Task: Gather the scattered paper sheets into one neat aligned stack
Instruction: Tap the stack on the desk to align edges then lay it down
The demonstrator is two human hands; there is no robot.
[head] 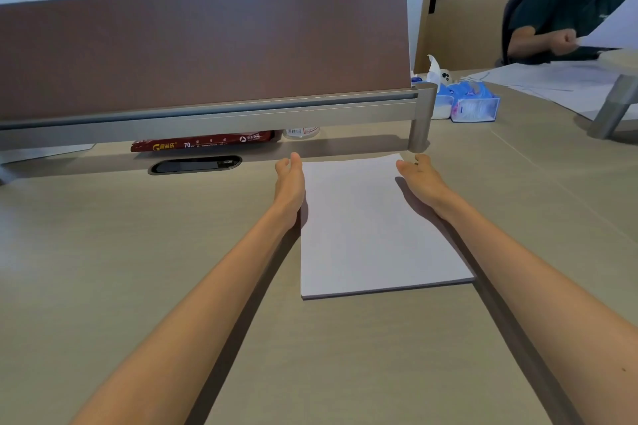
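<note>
Paper stack (373,228) lies mid-frame on the wooden desk (138,252), and its near edge looks square and flush. Further up, the left hand (289,179) and right hand (419,178) flank its far corners. Both have straight fingers, hold nothing and are set edge-on along the long sides, though I can't quite tell whether the right one truly touches. Squeeze too hard and the top sheets could bow upward. Push unevenly and the pile would skew or slide toward the divider rail (241,117) beyond.

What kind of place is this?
Likely a shared office: a desk with a divider, a copy-paper pack under it, and another person with sheets nearby.
</note>
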